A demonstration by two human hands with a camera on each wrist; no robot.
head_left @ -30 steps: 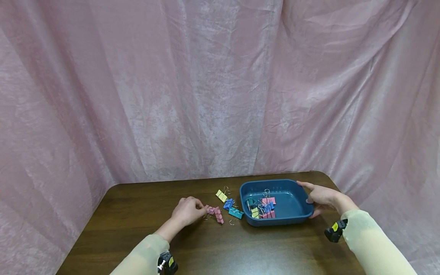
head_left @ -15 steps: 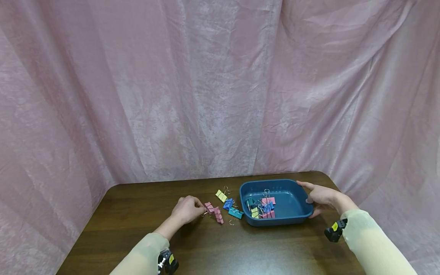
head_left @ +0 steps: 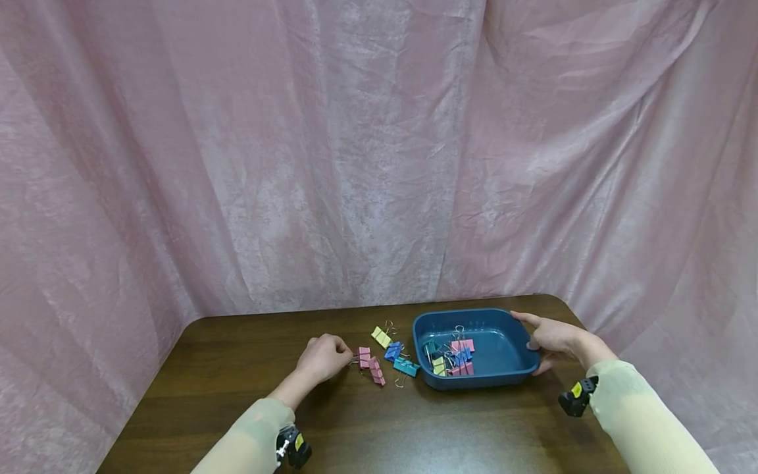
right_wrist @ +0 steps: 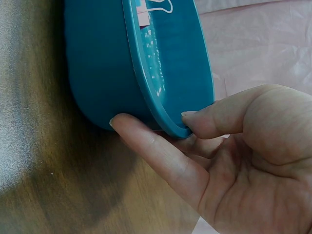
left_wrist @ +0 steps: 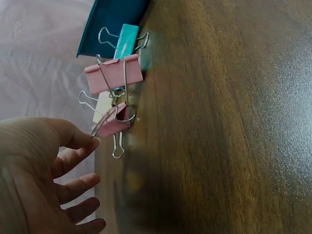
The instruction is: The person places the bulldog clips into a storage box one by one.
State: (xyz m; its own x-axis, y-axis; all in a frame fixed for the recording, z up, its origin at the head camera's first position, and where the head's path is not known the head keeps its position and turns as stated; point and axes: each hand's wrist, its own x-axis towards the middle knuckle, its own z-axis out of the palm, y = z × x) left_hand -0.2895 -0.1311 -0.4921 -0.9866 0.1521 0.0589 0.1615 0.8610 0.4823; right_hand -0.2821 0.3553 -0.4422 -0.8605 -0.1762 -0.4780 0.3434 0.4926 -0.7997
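Observation:
My left hand pinches the wire handle of a pink binder clip between thumb and forefinger; its other fingers are spread apart. Right against that clip is a second pink binder clip. Beyond them on the table lie a yellow binder clip, a blue one and a teal one. At the right, my right hand grips the end of a blue tray, thumb over the rim and fingers along the outer wall.
Inside the tray, several binder clips, among them a pink clip and a blue clip, are gathered toward its left end. The brown wooden table ends at a pink curtain behind it.
My left hand has taken the wire handle of the nearer pink clip, and that clip has turned and shifted slightly right. The right hand and the tray have stayed in place.

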